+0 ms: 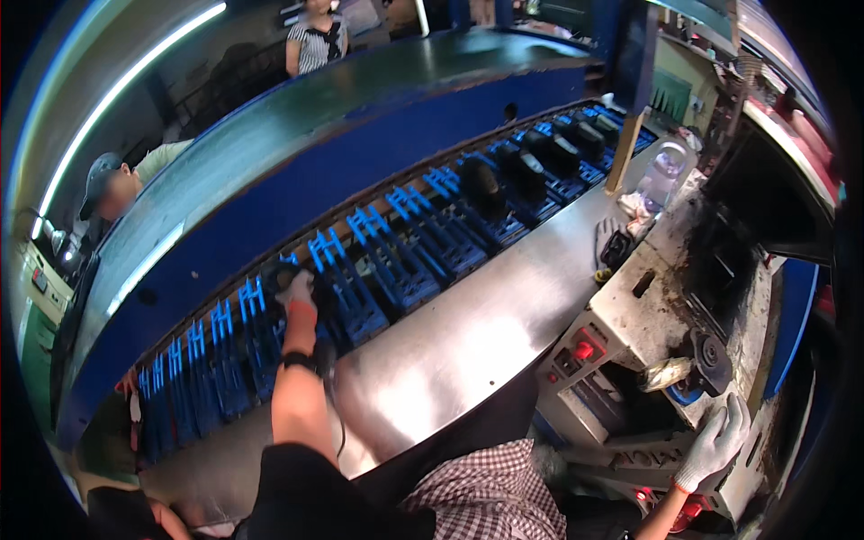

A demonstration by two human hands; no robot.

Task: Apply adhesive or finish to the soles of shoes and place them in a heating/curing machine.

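My left hand (297,288), in a pale glove with an orange cuff, reaches over a conveyor with blue slatted racks (369,229). Its fingers are closed on a dark, shoe-like piece, mostly hidden by the hand and forearm. Farther right along the racks lie several black shoes (482,187), blurred in the dark. At the lower right, my right hand (717,444), in a white glove, is open with fingers stretched out and nothing in it. It hovers beside a worn pale machine (621,315), just below a dark round machine part (711,357).
A bare metal ledge (468,351) runs along the conveyor's near side. A blue hood (360,144) overhangs its far side. On the ledge's right end lie a grey-black glove (612,243) and a clear plastic container (666,169). Two people (315,45) are beyond the hood.
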